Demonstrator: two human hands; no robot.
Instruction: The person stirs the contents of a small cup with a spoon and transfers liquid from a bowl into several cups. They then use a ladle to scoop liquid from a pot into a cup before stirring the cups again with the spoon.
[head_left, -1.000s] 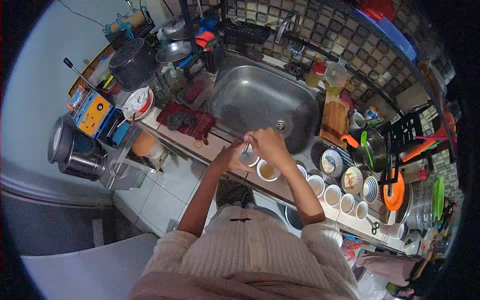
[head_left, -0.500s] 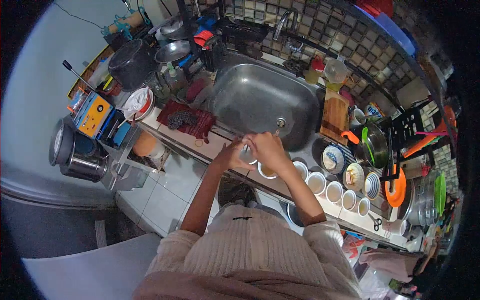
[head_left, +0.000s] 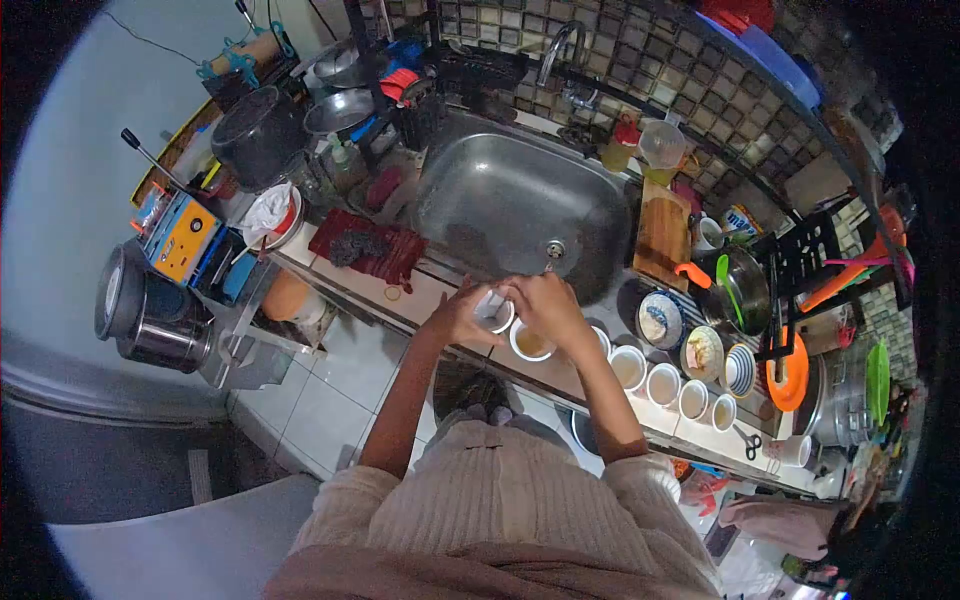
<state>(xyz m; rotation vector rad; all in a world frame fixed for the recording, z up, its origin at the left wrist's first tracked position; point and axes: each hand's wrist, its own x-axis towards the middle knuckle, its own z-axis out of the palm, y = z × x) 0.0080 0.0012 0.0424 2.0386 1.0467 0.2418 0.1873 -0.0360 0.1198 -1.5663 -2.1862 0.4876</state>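
Observation:
At the counter edge in front of the sink, my left hand [head_left: 458,316] is wrapped round the left side of a white cup [head_left: 494,311]. My right hand [head_left: 543,303] is at the right side of that cup's rim, its fingers bent; what they pinch, if anything, is too small to make out. Just below my right hand stands a cup of yellowish liquid [head_left: 531,341]. A row of several more filled cups [head_left: 628,368] runs along the counter to the right, partly behind my right forearm.
The steel sink [head_left: 500,200] lies beyond my hands. A red cloth [head_left: 375,250] is on the left. To the right are a cutting board [head_left: 663,232], bowls [head_left: 660,320], a pot with a green spoon [head_left: 728,280], an orange plate [head_left: 788,372] and scissors [head_left: 750,442].
My right hand has shifted slightly right and down from the cup, so more of the cup's opening shows. The whole view has moved a little.

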